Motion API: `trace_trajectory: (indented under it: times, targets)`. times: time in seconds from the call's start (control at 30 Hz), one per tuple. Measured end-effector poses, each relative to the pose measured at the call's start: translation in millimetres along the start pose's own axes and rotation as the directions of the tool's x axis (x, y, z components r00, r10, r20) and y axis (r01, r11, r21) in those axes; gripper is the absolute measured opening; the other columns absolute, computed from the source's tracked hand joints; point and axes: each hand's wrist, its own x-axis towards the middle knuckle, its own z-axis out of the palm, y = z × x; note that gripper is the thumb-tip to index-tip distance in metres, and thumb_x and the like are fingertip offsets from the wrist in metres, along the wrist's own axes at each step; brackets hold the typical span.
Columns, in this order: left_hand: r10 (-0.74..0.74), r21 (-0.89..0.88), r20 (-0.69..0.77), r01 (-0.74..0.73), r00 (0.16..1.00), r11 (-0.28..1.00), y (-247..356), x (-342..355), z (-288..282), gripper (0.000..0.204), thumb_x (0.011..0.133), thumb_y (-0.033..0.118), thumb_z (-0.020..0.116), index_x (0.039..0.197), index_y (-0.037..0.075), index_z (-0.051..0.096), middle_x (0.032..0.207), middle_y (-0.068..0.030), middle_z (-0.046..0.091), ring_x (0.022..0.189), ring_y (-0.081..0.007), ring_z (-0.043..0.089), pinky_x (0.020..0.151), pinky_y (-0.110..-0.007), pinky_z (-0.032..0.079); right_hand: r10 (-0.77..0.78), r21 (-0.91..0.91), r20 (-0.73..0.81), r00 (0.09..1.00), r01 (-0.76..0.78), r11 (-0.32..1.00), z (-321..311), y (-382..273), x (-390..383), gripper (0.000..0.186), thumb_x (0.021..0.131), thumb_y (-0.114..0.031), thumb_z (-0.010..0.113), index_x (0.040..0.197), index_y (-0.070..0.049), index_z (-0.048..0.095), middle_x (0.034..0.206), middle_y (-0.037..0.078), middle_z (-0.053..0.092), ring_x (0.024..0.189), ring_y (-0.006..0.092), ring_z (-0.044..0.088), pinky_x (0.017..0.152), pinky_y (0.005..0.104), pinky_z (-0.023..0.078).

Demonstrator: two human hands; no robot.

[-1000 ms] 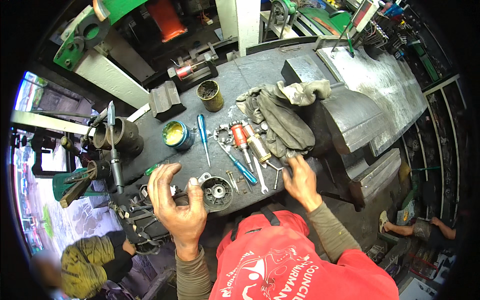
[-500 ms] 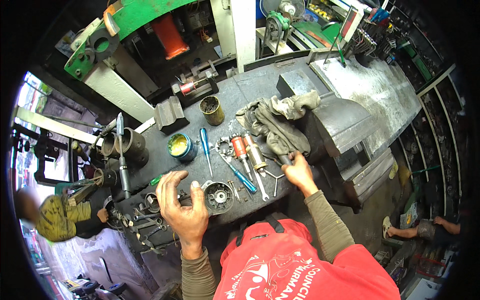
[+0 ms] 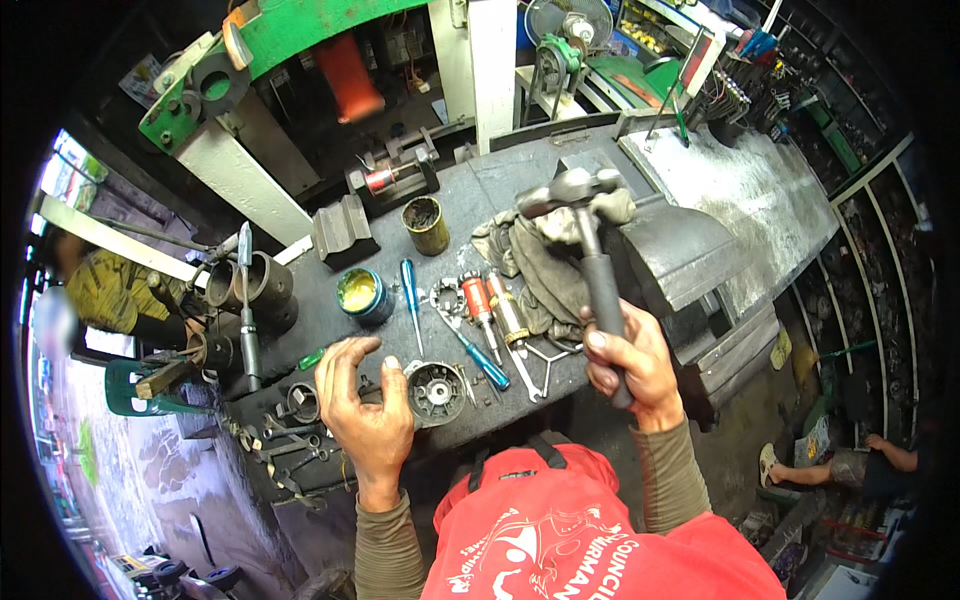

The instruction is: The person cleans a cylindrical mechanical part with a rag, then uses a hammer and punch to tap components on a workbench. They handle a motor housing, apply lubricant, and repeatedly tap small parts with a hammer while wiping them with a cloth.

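My right hand (image 3: 640, 365) grips a ball-peen hammer (image 3: 603, 285) by its dark handle. The steel head is raised in front of a crumpled grey-green rag (image 3: 540, 260). My left hand (image 3: 370, 425) is above the near bench edge, its fingers bent and the thumb apart from them, with no held object visible. Just right of it sits a round metal housing (image 3: 438, 394). Beyond that lie a blue-handled screwdriver (image 3: 411, 290), another blue-handled tool (image 3: 484, 362), a red cylindrical part (image 3: 476, 297), a copper-wound armature (image 3: 508, 312) and a wrench (image 3: 533, 380).
A blue tub of yellow grease (image 3: 362, 295) and a rusty can (image 3: 426, 225) stand on the dark bench (image 3: 465, 190). A large vise (image 3: 690, 250) is at right. Loose wrenches (image 3: 295, 455) lie at near left. Another person (image 3: 115, 295) is at far left.
My right hand has lifted the hammer from beside the rag, raising its head. My left hand has hardly moved. The person at far left has shifted position.
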Motion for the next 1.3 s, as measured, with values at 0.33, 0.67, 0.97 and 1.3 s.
trace_trajectory:
  times: [0.33,0.67,0.97,1.3]
  targets:
    - [0.005,-0.064,-0.022,-0.007,1.0,0.998,2,1,-2,0.02,0.083,0.002,0.071,0.103,0.0,0.069,0.105,-0.0147,0.07,0.108,-0.0353,0.063,0.099,-0.045,0.048,0.022,-0.025,-0.094,0.995,-0.024,0.999,33,10,-19,0.021,0.1,-0.014,0.072,0.093,-0.007,0.053,0.057,0.0,0.048,0.041,0.0102,0.044,0.038,0.0285,0.037]
    - [-0.018,-0.104,0.061,0.024,0.998,0.994,6,5,-9,0.017,0.086,0.008,0.072,0.101,0.002,0.07,0.101,-0.015,0.07,0.101,-0.0352,0.065,0.093,-0.045,0.05,0.062,0.024,-0.13,0.99,-0.059,0.998,30,4,-45,0.023,0.095,-0.008,0.071,0.091,-0.006,0.049,0.058,0.001,0.046,0.041,0.0119,0.043,0.039,0.031,0.038]
    - [0.349,-0.058,0.477,-0.367,0.807,0.929,-19,8,-43,0.036,0.082,0.029,0.081,0.111,0.009,0.075,0.114,-0.0114,0.074,0.111,-0.0338,0.069,0.098,-0.043,0.052,-0.133,-0.024,-0.226,0.965,0.131,0.991,8,-21,-75,0.032,0.087,-0.011,0.079,0.086,-0.005,0.048,0.055,0.003,0.044,0.037,0.0134,0.043,0.035,0.033,0.042]
    - [0.188,0.125,0.247,-0.223,0.951,0.967,-8,-12,-17,0.022,0.079,0.012,0.069,0.1,0.011,0.073,0.097,-0.0143,0.073,0.091,-0.0373,0.07,0.081,-0.044,0.056,-0.117,-0.068,-0.342,0.932,0.1,0.993,-16,-47,-97,0.031,0.09,-0.013,0.082,0.092,-0.005,0.053,0.063,0.002,0.054,0.044,0.0105,0.051,0.04,0.0282,0.042]
